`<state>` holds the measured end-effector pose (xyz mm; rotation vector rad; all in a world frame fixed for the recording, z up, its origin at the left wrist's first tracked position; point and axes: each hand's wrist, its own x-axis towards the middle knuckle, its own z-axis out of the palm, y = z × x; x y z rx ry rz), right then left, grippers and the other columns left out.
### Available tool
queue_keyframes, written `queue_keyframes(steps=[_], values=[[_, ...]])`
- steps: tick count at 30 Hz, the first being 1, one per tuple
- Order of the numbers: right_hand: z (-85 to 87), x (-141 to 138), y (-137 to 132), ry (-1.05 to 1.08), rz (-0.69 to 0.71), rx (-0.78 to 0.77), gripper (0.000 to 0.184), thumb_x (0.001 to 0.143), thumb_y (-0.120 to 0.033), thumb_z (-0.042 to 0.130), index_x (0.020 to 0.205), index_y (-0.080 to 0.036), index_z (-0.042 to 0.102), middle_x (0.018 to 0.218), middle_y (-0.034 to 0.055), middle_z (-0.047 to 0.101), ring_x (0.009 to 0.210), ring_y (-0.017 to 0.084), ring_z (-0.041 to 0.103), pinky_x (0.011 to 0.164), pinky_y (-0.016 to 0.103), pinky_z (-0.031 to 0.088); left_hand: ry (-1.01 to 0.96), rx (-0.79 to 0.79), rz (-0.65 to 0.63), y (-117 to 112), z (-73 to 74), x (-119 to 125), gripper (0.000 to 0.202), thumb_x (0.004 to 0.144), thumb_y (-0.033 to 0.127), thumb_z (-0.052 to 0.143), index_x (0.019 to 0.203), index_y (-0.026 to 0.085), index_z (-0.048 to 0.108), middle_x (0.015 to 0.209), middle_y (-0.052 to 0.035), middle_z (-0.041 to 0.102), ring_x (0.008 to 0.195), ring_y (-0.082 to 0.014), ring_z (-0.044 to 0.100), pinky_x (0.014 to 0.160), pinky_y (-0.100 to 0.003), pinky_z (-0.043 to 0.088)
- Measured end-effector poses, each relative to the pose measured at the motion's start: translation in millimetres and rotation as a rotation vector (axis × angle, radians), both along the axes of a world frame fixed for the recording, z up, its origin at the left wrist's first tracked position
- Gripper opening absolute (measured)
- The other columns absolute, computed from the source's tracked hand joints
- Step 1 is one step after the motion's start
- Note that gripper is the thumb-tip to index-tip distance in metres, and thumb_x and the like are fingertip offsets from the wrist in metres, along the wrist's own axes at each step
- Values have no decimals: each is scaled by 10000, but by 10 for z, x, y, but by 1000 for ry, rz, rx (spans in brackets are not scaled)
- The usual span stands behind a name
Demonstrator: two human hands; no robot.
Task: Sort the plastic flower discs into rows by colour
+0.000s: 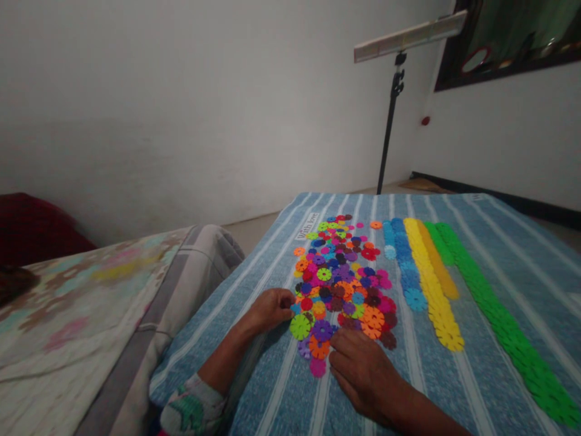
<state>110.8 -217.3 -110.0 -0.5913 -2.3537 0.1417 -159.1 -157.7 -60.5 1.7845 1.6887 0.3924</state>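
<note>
A loose pile of notched plastic discs (324,274) in many colours covers the middle of the striped blue cloth. My left hand (272,310) is at the pile's left edge with its fingers closed in a pinch, beside a lime-green disc (300,327). What it pinches, if anything, is hidden. At the near edge, my right hand (361,366) has its fingers curled together against the discs, close to a purple disc (322,330) and an orange disc (319,348). Its fingertips are turned from view, so I cannot make out what they hold.
Right of the pile lie overlapping rows of blue discs (405,260), yellow discs (429,284) and green discs (508,327). A bed with a flowered cover (104,290) stands at the left. Behind the table is a black stand (388,121) bearing a long pale panel (408,37).
</note>
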Motion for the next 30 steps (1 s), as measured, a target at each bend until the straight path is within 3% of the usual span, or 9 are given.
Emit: queue_keyframes(steps=[5, 9, 14, 19, 24, 30], values=[[-14, 8, -4, -26, 2, -5, 118, 865, -86, 519, 818, -194, 527, 869, 52, 611, 831, 209, 528, 717, 331, 377, -13, -4, 11, -13, -9, 48, 164, 570, 203, 598, 730, 170, 588, 631, 47, 509, 616, -111, 453, 575, -218, 336], [-6, 14, -5, -27, 7, -18, 126, 884, -94, 516, 809, -196, 523, 863, 44, 608, 829, 204, 526, 720, 329, 375, -170, -44, 60, 9, -38, 33, 161, 551, 238, 614, 652, 181, 503, 583, 62, 454, 574, -93, 396, 550, -216, 303], [7, 2, 0, -35, 4, -27, 128, 873, -94, 521, 794, -195, 523, 845, 36, 604, 814, 198, 525, 707, 326, 374, -272, -21, 85, 86, 126, 88, 220, 560, 297, 678, 632, 172, 513, 550, 65, 458, 541, -82, 387, 533, -215, 289], [-15, -18, 6, -42, -11, -22, 120, 873, -97, 523, 800, -191, 541, 856, 43, 610, 835, 200, 522, 745, 336, 388, -319, 41, -45, 245, 276, 586, 182, 615, 280, 672, 644, 164, 534, 552, 66, 461, 541, -75, 391, 527, -204, 300], [-9, -23, 1, -35, -27, -3, 110, 864, -102, 540, 796, -186, 559, 857, 46, 607, 839, 202, 512, 745, 336, 390, -193, 55, -152, 427, 187, 1215, 96, 637, 210, 653, 696, 158, 598, 577, 51, 523, 577, -94, 451, 523, -197, 322], [-23, -29, 7, -88, -35, -11, 76, 863, -119, 554, 827, -183, 576, 876, 49, 602, 866, 208, 508, 773, 352, 394, 129, 132, -219, 504, 232, 1486, 237, 647, 128, 612, 857, 162, 715, 676, 20, 624, 634, -126, 521, 573, -217, 358]])
